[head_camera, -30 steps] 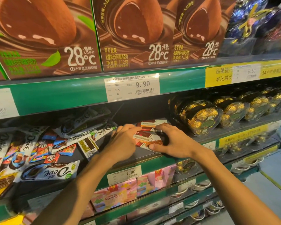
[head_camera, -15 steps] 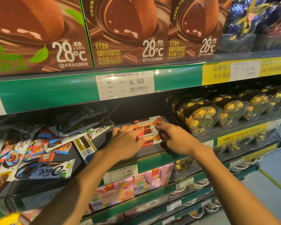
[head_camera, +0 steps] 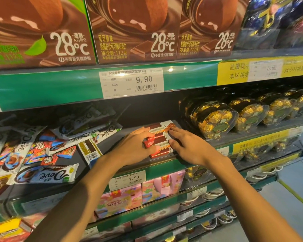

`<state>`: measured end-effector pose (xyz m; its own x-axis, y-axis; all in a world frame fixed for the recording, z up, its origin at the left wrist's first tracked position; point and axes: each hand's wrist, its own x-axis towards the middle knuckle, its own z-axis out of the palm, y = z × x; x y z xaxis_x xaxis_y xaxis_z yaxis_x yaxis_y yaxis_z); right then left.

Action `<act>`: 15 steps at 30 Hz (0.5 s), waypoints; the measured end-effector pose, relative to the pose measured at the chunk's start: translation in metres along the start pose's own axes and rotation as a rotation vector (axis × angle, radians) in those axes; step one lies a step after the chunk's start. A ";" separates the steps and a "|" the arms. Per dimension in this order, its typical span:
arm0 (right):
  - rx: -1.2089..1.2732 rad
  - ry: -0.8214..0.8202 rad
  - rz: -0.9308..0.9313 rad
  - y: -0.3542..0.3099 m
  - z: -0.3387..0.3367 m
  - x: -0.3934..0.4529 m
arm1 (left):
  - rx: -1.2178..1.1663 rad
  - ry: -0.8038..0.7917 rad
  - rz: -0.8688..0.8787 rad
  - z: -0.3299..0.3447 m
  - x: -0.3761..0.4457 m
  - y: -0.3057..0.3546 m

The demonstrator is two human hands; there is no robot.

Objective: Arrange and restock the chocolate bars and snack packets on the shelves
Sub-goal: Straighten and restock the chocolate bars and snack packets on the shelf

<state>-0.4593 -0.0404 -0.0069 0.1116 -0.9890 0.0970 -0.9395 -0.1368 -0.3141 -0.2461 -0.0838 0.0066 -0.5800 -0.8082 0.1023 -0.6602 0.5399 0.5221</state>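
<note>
Two hands bracket one short row of chocolate bars point(head_camera: 157, 138) lying flat on the middle shelf point(head_camera: 164, 169), near its front lip, between the loose Dove packets point(head_camera: 44, 176) to the left and the clear boxes of gold-wrapped chocolates point(head_camera: 215, 119) to the right; your left hand point(head_camera: 135, 147) lies over the left ends of the bars with its fingers point(head_camera: 143, 131) bent down over them, pressing rather than lifting; your right hand point(head_camera: 189, 145) rests against the right ends with its fingers point(head_camera: 175, 131) extended and nearly straight, pinching nothing. Uneven pressure from the two sides is the first hazard, in my judgement; if one hand pushes harder, the row will skew and the bars will fan out of line. The second hazard is the front lip; the nearest bar sits just behind it, and a pull toward you could tip that bar over the edge onto the lower shelves. The third hazard lies on the right; the plastic boxes stand near your right hand, and a wide sweep of the wrist could knock one askew. On the left, an upturned packet showing its barcode point(head_camera: 90, 150) lies just beside your forearm; dragging the arm back carelessly could carry it along and disturb the pile; whether the bars are stacked in layers cannot be told from this view.
</note>
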 end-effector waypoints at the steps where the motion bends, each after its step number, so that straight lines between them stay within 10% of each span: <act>1: -0.017 0.015 0.002 -0.001 -0.002 -0.004 | -0.005 -0.012 0.013 -0.001 0.000 0.000; 15: -0.071 0.059 0.014 -0.012 0.001 -0.015 | -0.064 0.094 0.051 0.012 -0.003 0.002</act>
<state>-0.4495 -0.0245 -0.0056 0.0812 -0.9854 0.1496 -0.9615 -0.1169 -0.2485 -0.2517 -0.0777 -0.0028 -0.5626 -0.8004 0.2070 -0.5977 0.5668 0.5671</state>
